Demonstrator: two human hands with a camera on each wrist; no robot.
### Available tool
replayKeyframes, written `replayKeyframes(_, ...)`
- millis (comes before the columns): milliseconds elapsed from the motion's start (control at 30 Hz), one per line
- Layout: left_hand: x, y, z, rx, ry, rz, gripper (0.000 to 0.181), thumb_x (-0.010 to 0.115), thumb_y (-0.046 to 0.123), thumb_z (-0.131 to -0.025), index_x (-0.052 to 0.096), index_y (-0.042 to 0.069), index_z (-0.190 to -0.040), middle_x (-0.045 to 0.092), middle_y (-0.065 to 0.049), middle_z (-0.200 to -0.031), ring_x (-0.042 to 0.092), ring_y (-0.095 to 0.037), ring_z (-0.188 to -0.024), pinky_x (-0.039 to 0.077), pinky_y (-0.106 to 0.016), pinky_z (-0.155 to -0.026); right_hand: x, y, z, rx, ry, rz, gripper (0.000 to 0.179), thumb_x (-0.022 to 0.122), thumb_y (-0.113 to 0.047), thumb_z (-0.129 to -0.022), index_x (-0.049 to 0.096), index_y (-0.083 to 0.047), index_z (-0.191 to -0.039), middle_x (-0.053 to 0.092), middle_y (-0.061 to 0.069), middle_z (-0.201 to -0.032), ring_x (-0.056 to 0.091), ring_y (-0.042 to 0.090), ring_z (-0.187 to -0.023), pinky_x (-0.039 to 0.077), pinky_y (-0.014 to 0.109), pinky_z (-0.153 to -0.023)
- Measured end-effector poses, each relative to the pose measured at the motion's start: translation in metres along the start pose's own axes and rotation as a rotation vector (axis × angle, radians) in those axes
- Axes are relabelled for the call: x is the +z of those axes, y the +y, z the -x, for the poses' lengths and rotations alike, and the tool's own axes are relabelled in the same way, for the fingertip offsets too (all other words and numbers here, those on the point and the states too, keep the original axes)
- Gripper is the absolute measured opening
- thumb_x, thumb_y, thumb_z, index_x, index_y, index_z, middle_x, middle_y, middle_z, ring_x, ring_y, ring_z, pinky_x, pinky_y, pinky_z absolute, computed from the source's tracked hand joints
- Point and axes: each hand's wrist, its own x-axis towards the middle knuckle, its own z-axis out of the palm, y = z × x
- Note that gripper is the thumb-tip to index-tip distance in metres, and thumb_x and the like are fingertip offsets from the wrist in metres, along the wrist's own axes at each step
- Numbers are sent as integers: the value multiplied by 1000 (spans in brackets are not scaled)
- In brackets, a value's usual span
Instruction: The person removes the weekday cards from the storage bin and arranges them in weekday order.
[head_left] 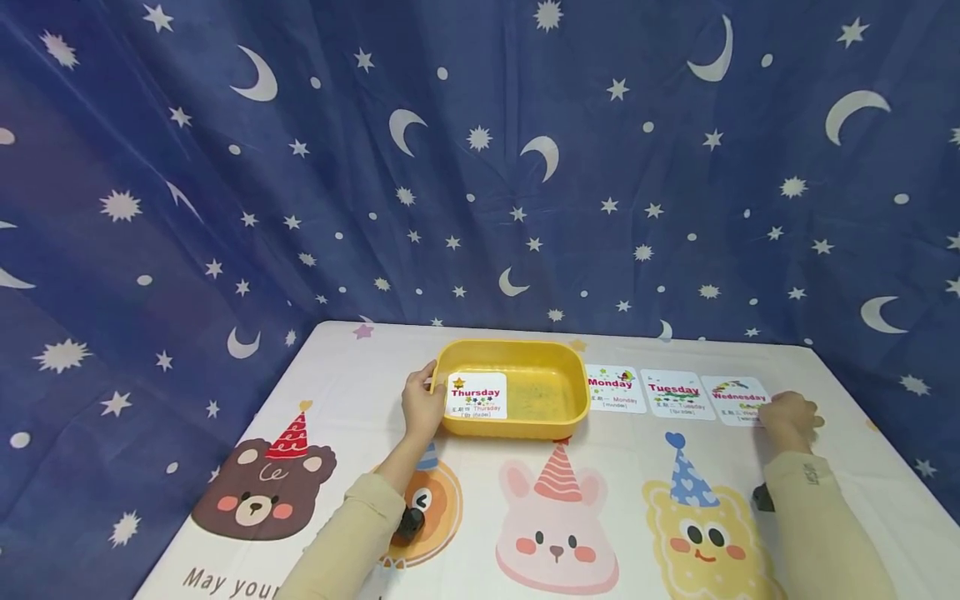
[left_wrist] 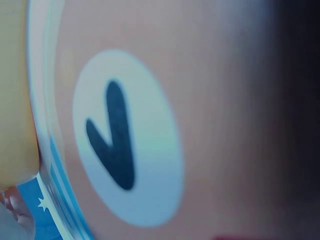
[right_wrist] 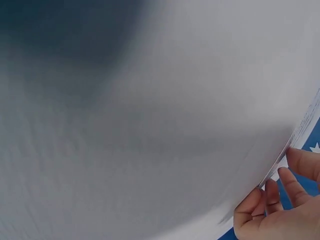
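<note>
A yellow plastic tray (head_left: 513, 428) stands on the table, with a white Thursday card (head_left: 477, 400) lying in its left part. My left hand (head_left: 422, 406) grips the tray's left rim; in the left wrist view only a bit of that hand (left_wrist: 17, 217) shows below the tray's side (left_wrist: 15, 100). Right of the tray lie a Monday card (head_left: 615, 389), a Tuesday card (head_left: 677, 395) and a Wednesday card (head_left: 735, 400) in a row. At the Wednesday card's lower right corner, my right hand (head_left: 791, 419) pinches the edge, thumb and fingers bent in the right wrist view (right_wrist: 280, 207).
A white tablecloth (head_left: 360, 392) printed with party animals and lettering covers the table. Behind and to the left hangs a dark blue curtain (head_left: 480, 208) with moons and stars. The tray's right end touches or slightly hides the Monday card's left edge.
</note>
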Motion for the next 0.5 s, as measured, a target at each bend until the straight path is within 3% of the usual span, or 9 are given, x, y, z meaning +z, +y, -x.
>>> replayKeyframes(200,2,-2,2,-13,-8,13,45,55,-7,-82,57,-1,-127,60,-20,-114,60,-31,-93,55,-39,-80,-2,6,2,-22,-37,-1,44,44,-7,-85,39,14,-123,34,35,-117,30,50,-115,35,54,-86)
replayKeyframes(500,1,-4,1,-17,5,-1,45,55,-7,-83,57,-1,-127,60,-19,-116,62,-32,-95,55,-40,-83,-4,13,-6,-60,-161,-31,58,46,-22,-94,26,12,-137,24,38,-137,24,53,-122,29,58,-102)
